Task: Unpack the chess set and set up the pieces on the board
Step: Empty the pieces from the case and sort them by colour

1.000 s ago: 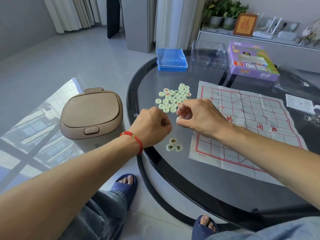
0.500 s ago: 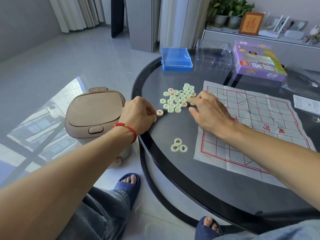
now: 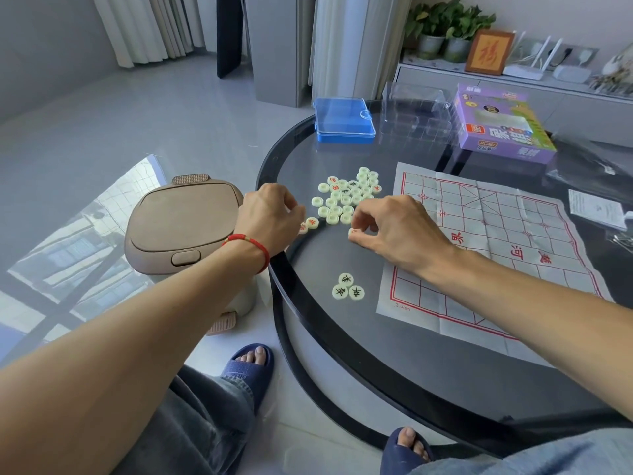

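Right hand (image 3: 394, 228) is drawn back from the pile (image 3: 346, 197), a piece (image 3: 352, 231) pinched.
Left hand (image 3: 270, 217) is curled, its grip apparently empty; the piece's face should be read first.

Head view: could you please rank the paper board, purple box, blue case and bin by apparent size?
1. Paper board.
2. Bin.
3. Purple box.
4. Blue case.
The box and case lie farther from the camera, so true sizes stay unsure.

Left hand (image 3: 270, 217): bare, no rings seen
Left wrist: 1 red cord bracelet (image 3: 251, 246) with a small gold bead
Right hand (image 3: 394, 228): bare, nothing on wrist
Forearms: bare, no sleeves
Legs: grey-blue jeans (image 3: 202, 423)
Feet: 2 dark blue open-toe slippers (image 3: 248, 368), at 6 o'clock
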Available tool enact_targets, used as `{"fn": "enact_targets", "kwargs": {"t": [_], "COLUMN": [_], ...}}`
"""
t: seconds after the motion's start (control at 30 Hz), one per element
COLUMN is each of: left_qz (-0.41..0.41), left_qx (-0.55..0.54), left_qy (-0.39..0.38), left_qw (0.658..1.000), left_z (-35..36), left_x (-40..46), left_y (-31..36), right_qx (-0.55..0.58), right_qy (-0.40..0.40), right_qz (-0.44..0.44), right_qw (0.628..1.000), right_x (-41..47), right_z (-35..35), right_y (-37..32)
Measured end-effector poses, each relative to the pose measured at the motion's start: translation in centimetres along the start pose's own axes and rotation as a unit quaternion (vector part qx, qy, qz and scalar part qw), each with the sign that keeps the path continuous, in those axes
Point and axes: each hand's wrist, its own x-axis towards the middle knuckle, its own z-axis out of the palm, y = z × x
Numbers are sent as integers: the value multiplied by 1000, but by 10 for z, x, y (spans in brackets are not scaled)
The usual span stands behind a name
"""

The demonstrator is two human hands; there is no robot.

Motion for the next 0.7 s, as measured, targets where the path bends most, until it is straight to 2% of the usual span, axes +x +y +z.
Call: {"fn": "enact_targets", "kwargs": {"t": [0.03, 0.1, 0.23, 0.3, 0.37, 0.4, 0.47, 0.57, 0.63, 0.7], "left_qz": [5, -10, -101, -135, -135, -129, -102, -33, -1, 11], "left_qx": [-22, -103, -283, -332, -340, -333, -269, -75, -2, 11], "left_qy": [-5, -71, -182, -228, -242, -236, -199, -149, -126, -114], "left_qw": [1000, 992, 936, 905, 899, 904, 937, 985, 992, 993], "left_z": [-3, -6, -13, -19, -21, -21, -21, -20, -18, -15], "left_x": [-4, -15, -21, -20, -21, -20, -19, -13, -12, -11], "left_y": [5, 16, 21, 17, 13, 11, 6, -6, -11, -12], "right_qx": [27, 65, 98, 100, 80, 76, 62, -14, -65, -74], "right_qy": [8, 10, 25, 32, 23, 16, 12, 6, -35, -56], "right_qz": [-12, -45, -68, -80, -106, -114, -110, -46, -23, -29], "right_qw": [1000, 997, 993, 991, 991, 990, 992, 999, 997, 995], "right_x": [0, 0, 0, 2, 4, 6, 9, 13, 10, 5], "right_z": [-2, -3, 1, 3, 4, 4, 5, 5, 8, 10], "right_y": [-5, -16, -27, -28, -29, -29, -23, 0, 11, 17]}}
